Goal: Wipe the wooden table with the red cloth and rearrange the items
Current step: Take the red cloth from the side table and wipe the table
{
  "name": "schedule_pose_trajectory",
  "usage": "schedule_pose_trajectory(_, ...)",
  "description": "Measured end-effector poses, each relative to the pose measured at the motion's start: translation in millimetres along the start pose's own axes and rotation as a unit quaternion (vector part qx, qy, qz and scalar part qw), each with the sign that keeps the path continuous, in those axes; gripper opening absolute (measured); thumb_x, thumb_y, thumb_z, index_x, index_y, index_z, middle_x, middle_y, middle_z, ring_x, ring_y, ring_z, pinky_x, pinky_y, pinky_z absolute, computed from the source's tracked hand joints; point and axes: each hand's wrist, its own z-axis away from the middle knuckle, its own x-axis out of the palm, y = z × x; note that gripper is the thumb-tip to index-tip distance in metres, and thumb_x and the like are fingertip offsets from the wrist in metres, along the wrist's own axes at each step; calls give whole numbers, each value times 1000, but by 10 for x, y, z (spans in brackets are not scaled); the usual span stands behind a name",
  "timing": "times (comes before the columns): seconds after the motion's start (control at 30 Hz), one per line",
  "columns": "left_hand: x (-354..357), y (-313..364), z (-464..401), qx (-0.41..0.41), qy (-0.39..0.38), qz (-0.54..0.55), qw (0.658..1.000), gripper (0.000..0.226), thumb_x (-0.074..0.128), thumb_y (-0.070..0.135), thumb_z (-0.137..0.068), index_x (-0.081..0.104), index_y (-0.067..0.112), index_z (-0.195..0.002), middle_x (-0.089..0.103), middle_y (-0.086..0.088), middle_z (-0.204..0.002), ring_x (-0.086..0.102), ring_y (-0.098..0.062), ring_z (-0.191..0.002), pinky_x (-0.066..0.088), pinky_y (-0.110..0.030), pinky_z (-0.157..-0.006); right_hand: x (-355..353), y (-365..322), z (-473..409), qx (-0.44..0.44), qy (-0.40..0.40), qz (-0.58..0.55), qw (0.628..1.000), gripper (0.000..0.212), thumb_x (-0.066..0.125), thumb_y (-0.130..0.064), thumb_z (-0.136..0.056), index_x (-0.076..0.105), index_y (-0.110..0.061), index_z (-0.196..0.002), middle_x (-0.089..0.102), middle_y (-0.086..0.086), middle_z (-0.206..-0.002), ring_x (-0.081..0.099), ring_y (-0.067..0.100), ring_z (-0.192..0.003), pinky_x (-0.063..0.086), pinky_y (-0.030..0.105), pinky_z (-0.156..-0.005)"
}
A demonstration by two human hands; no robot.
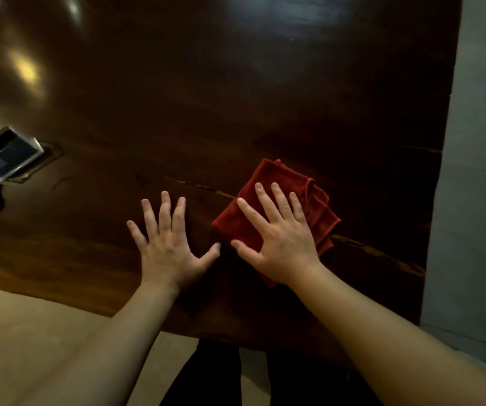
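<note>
On the big wooden table [236, 98], we should push the folded red cloth [321, 212] slowly with our right hand [282, 238], which lies flat and open on it, gripping nothing, while our left hand [168, 244] rests spread just beside the cloth.

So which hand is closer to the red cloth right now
Right. The right hand lies flat on the red cloth, fingers spread. The left hand lies flat on the bare table beside it, thumb near the cloth's edge.
</note>
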Motion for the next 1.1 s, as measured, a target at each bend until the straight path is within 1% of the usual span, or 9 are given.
schedule_pose_trajectory(0.13, 44, 177, -21, 31, -7, -26, 999, 117, 34, 92, -70, 6, 26, -162, -3, -11, -170, -13, -38, -153, -2, -70, -116, -91, 393, 355, 35, 1, 11, 999, 83, 37, -81, -88, 20, -41, -158, 9, 2, -170, -2, 26, -156, 2, 54, -124)
schedule_pose_trajectory(0.23, 43, 171, -30, 29, -8, -32, 999, 115, 29, 93, -71, 8, 26, -162, -1, -11, -170, -10, -37, -154, 1, -69, -117, -217, 751, 568, 81, -1, 19, 996, 84, 35, -84, -86, 19, -43, -158, 9, 0, -170, -1, 25, -156, -2, 50, -124)
schedule_pose_trajectory(0.4, 18, 174, -30, 20, -12, -33, 999, 112, 29, 91, -72, 10, 26, -162, 0, -10, -170, -10, -36, -154, 1, -68, -118, -449, 1252, 587, 141, -5, 9, 990, 86, 32, -87, -84, 15, -46, -158, 6, 0, -171, -10, 21, -156, -12, 42, -123)
schedule_pose_trajectory(0.5, 29, 167, -32, 17, -8, -29, 999, 111, 30, 90, -73, 10, 26, -162, 0, -10, -170, -9, -35, -154, 2, -68, -118, -511, 1385, 370, 156, -7, 11, 988, 87, 30, -87, -83, 14, -45, -158, 4, 2, -171, -10, 23, -155, -11, 44, -122)
schedule_pose_trajectory(0.6, 52, 159, -21, 22, 8, -17, 1000, 110, 35, 87, -75, 11, 25, -162, 4, -10, -170, -7, -35, -155, 3, -68, -118, -539, 1435, 76, 177, -2, 26, 984, 86, 27, -87, -84, 12, -45, -158, 2, 4, -171, -9, 28, -155, -8, 51, -123)
schedule_pose_trajectory(0.7, 79, 142, -13, 27, 23, -5, 999, 108, 39, 85, -76, 14, 25, -161, 6, -10, -169, -6, -35, -155, 2, -68, -118, -533, 1393, -229, 188, 2, 44, 981, 85, 23, -87, -85, 11, -44, -158, 1, 6, -171, -7, 31, -155, -4, 55, -123)
schedule_pose_trajectory(0.83, 110, 121, -12, 27, 35, 0, 999, 105, 40, 83, -77, 16, 25, -161, 9, -10, -169, -4, -35, -155, 3, -67, -118, -465, 1183, -554, 188, 9, 51, 981, 83, 23, -84, -86, 13, -44, -158, 0, 8, -171, -7, 34, -155, -4, 56, -122)
schedule_pose_trajectory(0.97, 108, 114, -26, 27, 40, -2, 999, 102, 39, 82, -79, 17, 25, -160, 11, -9, -169, -2, -35, -155, 3, -67, -119, -368, 786, -780, 180, 11, 43, 983, 84, 23, -83, -86, 13, -42, -159, 0, 9, -171, -7, 36, -155, -5, 57, -122)
schedule_pose_trajectory(1.1, 111, 113, -23, 27, 46, 5, 999, 97, 40, 78, -81, 19, 26, -160, 12, -9, -169, -2, -34, -155, 3, -66, -119, -236, 280, -844, 144, 9, 33, 989, 86, 28, -82, -84, 17, -41, -159, 3, 10, -171, -7, 36, -155, -6, 57, -121)
